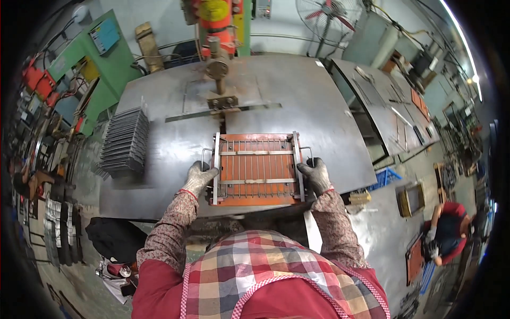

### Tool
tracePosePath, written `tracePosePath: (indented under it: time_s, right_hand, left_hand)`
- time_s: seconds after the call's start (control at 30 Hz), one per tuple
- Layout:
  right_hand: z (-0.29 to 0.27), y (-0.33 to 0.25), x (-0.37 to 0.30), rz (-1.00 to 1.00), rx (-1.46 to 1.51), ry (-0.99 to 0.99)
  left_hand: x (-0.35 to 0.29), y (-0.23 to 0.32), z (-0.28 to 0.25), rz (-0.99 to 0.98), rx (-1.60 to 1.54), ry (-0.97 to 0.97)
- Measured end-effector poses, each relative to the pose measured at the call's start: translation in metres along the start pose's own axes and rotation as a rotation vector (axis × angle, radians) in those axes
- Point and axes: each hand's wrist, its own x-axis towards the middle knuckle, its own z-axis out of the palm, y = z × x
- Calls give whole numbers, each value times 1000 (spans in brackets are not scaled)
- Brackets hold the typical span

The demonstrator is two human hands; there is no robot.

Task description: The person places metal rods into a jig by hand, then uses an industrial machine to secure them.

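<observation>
In front of me, at the near edge of the metal table, lies an orange-red jig board (258, 201) with steel side bars and a loop handle at each side. A grid of thin metal wires (258, 169) rests on it beneath two flat crossbars. My left hand (200, 178), in a grey-tipped glove, is closed at the jig's left side by the handle, thumb toward the side bar. At the right side my gloved right hand (316, 174) grips likewise. Parts of the fingers are hidden behind the hands.
Beyond the jig stands a red-orange machine (215, 32), its electrode arm (219, 72) reaching down over a dark bar (223, 112). To the left is a stack of wire racks (125, 142). A side table (382, 106) holds tools. Far right, another person (451, 231) works.
</observation>
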Motion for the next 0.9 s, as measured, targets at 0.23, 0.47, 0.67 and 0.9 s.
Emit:
tracePosePath:
  time_s: [0.23,0.47,0.67,0.9]
  right_hand:
    - [88,-55,104,-55,27,-113]
    - [109,-107,119,32,-31,-140]
    - [102,-92,142,17,-108,-160]
    - [90,-84,157,15,-139,-109]
  left_hand:
    - [81,19,-64,-21,-2,141]
    - [117,31,-82,-59,-49,100]
    - [125,25,-77,-18,-18,62]
    - [119,51,-66,-80,25,54]
